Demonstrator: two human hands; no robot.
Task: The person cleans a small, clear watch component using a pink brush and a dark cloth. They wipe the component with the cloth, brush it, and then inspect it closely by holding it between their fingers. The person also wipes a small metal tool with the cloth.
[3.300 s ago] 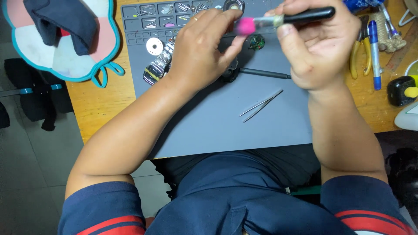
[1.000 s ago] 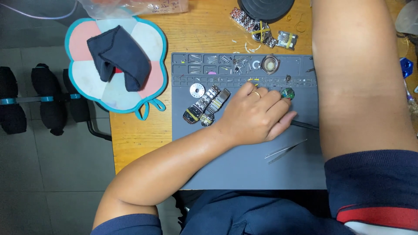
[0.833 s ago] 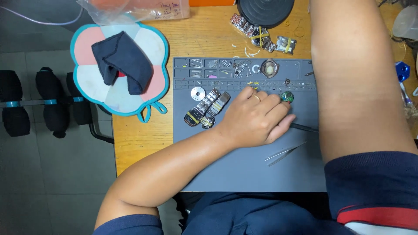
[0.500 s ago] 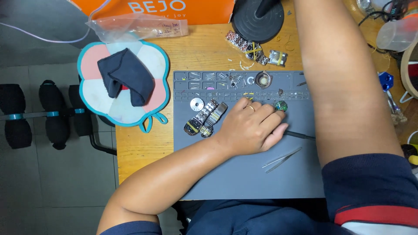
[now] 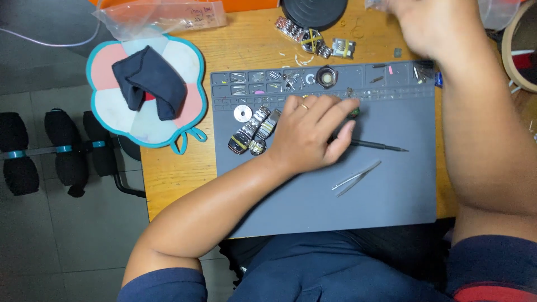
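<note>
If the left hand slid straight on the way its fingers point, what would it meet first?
The left hand points right and slightly up across the grey mat. Its fingertips already cover a small dark green part, likely first; height above it is unclear.

- Small round watch part [image 5: 354, 112]: dark with a greenish tint, mostly hidden under the fingertips, lying on the grey work mat [image 5: 386, 190] just below its compartment rows.
- Thin dark screwdriver [image 5: 376, 146]: flat mid-mat, tip pointing right.

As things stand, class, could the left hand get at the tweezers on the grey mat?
Probably yes. The left hand rests flat on the grey mat, and the tweezers lie uncovered just beside it, with nothing between them.
</note>
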